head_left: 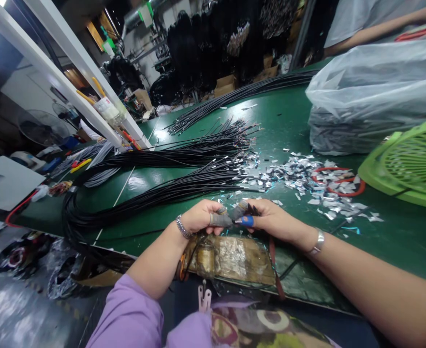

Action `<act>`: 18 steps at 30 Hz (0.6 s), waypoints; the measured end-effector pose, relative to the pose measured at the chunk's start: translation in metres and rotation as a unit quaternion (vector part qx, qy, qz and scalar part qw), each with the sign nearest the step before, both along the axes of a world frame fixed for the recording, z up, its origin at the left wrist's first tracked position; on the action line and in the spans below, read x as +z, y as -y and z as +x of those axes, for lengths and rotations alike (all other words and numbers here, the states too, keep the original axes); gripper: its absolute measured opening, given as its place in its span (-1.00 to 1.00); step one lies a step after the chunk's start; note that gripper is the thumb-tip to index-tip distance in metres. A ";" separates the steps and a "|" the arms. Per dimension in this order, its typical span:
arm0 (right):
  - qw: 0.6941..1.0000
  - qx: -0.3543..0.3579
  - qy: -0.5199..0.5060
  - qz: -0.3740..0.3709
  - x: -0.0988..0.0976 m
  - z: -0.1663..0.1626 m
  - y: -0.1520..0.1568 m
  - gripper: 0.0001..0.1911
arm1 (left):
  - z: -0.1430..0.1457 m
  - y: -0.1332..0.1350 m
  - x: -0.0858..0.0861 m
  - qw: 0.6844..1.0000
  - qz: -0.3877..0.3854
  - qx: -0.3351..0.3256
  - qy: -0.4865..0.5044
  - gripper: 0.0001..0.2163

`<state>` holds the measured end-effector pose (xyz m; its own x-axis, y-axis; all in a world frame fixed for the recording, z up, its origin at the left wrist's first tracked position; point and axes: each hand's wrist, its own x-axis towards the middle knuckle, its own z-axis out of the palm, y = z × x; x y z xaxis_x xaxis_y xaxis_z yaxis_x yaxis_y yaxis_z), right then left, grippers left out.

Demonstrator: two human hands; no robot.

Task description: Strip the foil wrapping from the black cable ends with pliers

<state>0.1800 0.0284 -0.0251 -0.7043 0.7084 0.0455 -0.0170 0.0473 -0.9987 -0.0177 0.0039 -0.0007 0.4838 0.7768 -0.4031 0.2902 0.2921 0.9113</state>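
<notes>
Left hand [206,217] and right hand [271,221] meet at the near edge of the green table [288,125], fingers curled inward, tips close together. Grey wraps cover some fingertips on both; a blue wrap [247,221] sits on one digit of the right. Cannot tell what, if anything, either hand grips — the meeting point is too small and partly hidden by the fingers.

Black cables lie in bundles just beyond the hands: near bundle [154,195], its cut ends pointing right, and a second bundle [158,157] behind it. Silvery scraps [294,171] are strewn right of the ends, some around a red-orange loop [360,187].

Below the hands: a taped brown board [240,258] at the table edge. Far right — a green slatted plastic item [412,159], with a translucent bag [365,96] behind.
</notes>
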 end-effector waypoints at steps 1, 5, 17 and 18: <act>1.000 0.009 0.002 -0.020 0.000 -0.001 0.000 -0.67 | 0.000 0.001 -0.001 1.000 0.008 -0.007 -0.010 -0.72; 0.996 0.043 0.028 -0.071 -0.004 -0.004 0.001 -0.77 | 0.002 0.002 -0.002 0.996 0.065 -0.033 -0.047 -0.79; 0.995 -0.041 0.023 -0.092 0.008 0.007 -0.008 -0.67 | 0.002 0.000 0.000 0.978 0.191 0.001 -0.081 -0.64; 0.995 -0.041 0.017 -0.088 0.008 0.008 -0.008 -0.63 | 0.002 0.000 0.000 0.979 0.188 0.002 -0.082 -0.63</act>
<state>0.1875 0.0366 -0.0169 -0.6436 0.7578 -0.1075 0.0132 -0.1294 -0.9915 -0.0159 0.0038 -0.0011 0.4334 0.8868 -0.1603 0.4404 -0.0532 0.8962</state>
